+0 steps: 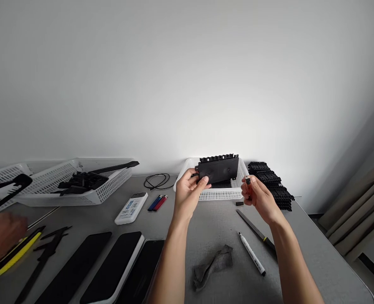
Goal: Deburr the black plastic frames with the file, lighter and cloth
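My left hand (190,190) grips a flat black plastic part (220,169) by its left end, with the thumb on its face; a row of notches runs along its top edge. The part is held up in front of a white basket (221,194). To the right, my right hand (259,198) is closed around an orange-red lighter (249,188), held upright with its metal top showing. The lighter and the black part are apart, and no flame can be seen.
Stacked black parts (269,183) stand at the right. A file (253,226), a marker (252,253), a cloth (214,266), lighters (158,203), a white box (131,208) and dark-screened devices (114,266) lie nearer. Another person's hand (5,236) is at far left, by a basket (101,192).
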{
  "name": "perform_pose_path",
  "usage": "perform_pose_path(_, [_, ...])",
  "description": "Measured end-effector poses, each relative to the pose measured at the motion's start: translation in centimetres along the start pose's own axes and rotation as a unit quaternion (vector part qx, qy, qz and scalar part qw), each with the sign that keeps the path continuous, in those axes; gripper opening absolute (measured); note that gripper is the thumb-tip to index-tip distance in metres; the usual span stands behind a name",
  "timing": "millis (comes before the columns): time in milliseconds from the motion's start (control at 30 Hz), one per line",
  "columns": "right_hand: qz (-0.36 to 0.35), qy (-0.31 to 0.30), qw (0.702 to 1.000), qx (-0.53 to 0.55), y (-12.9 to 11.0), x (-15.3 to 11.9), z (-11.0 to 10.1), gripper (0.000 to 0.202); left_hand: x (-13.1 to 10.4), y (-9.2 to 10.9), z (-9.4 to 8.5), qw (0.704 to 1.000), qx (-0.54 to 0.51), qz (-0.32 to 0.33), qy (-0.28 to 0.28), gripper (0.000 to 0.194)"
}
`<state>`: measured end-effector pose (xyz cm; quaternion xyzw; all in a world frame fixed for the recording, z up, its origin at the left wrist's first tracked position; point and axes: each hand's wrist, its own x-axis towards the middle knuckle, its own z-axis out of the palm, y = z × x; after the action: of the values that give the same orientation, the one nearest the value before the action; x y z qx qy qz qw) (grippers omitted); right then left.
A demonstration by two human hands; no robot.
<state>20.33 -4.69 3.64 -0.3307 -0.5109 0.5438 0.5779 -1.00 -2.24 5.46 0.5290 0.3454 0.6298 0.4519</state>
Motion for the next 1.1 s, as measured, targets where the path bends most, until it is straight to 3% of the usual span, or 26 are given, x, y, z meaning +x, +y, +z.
perform_pose_path(100, [-0.017, 0.032, 0.996, -0.083, 1.1, -0.3, -1.6, 0.043, 0.0, 0.2, -0.1, 1.0, 0.0, 0.009, 0.008, 0.037])
perform_pose_path(267, [0.023, 0.046, 0.97, -0.238, 4.7, -2.5, -4.0, 0.04, 0.0, -0.1, 0.1, 0.999, 0.012, 0.033, 0.014, 0.037])
perform_pose_path(333, [0.056, 0.055, 0.93, -0.361, 6.5, -4.0, -4.5, 0.033, 0.0, -0.2, 0.2, 0.999, 0.015, 0.049, 0.01, 0.036])
perform_pose_path(467, [0.101, 0.054, 0.82, -0.56, 9.8, -6.9, -4.7, 0.025, -0.2, -0.1, 0.6, 0.997, 0.007, 0.082, -0.003, 0.033])
perform_pose_path(633, [0.12, 0.076, 0.763, -0.631, 12.3, -8.8, -4.7, 0.026, -0.6, 0.6, 0.9, 0.992, 0.023, 0.124, -0.029, 0.028])
perform_pose_path(900, [0.148, 0.083, 0.736, -0.655, 13.0, -9.1, -4.4, 0.021, -1.5, 0.5, 1.5, 0.975, 0.059, 0.204, -0.058, 0.026])
perform_pose_path(1100, [0.157, 0.08, 0.746, -0.642, 12.7, -9.5, -4.1, 0.015, -2.3, -2.1, 1.1, 0.967, 0.101, 0.227, -0.063, 0.024])
